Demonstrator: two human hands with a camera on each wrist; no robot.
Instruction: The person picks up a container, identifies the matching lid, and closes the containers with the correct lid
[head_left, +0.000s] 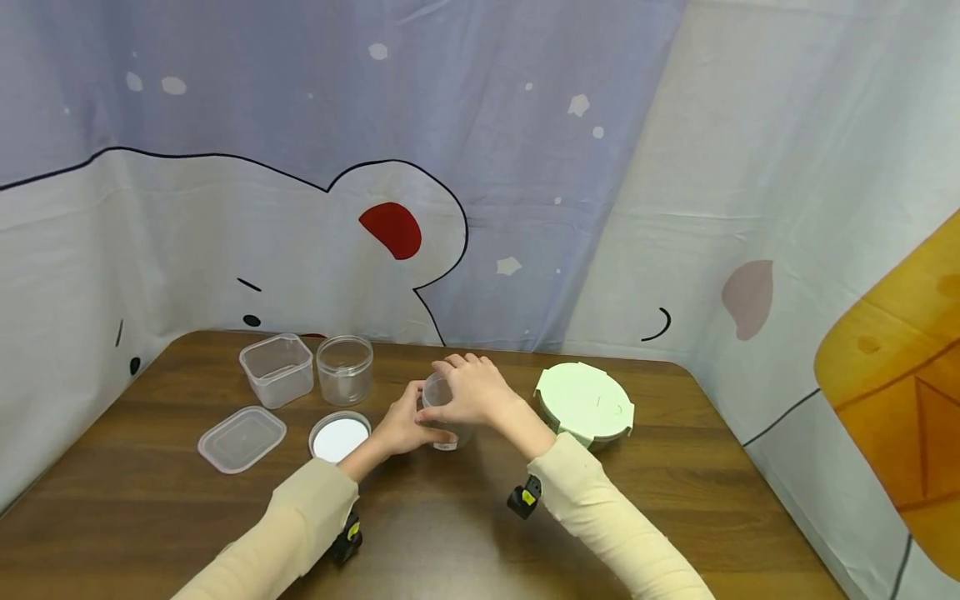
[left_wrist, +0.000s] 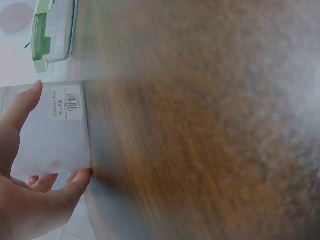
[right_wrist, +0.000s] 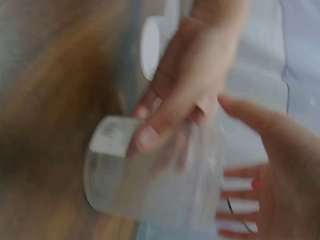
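A clear plastic jar (left_wrist: 50, 145) with a white barcode label stands upright on the table. My left hand (head_left: 405, 427) grips it round the side, thumb (right_wrist: 150, 137) near the label. Over the jar's top is my right hand (head_left: 474, 392), its thumb and fingers (right_wrist: 240, 195) spread on opposite sides of the mouth. The right wrist view is blurred there. Just beside my left wrist lies a round lid (head_left: 341, 437) with a white centre and a metallic-looking rim.
Behind my left arm stand a square clear container (head_left: 277, 375) and a round clear jar (head_left: 345, 375). A flat translucent lid (head_left: 242, 439) lies in front of them. At right sits a container with a pale green clip lid (head_left: 585, 400). A printed curtain (head_left: 510, 208) hangs behind the table.
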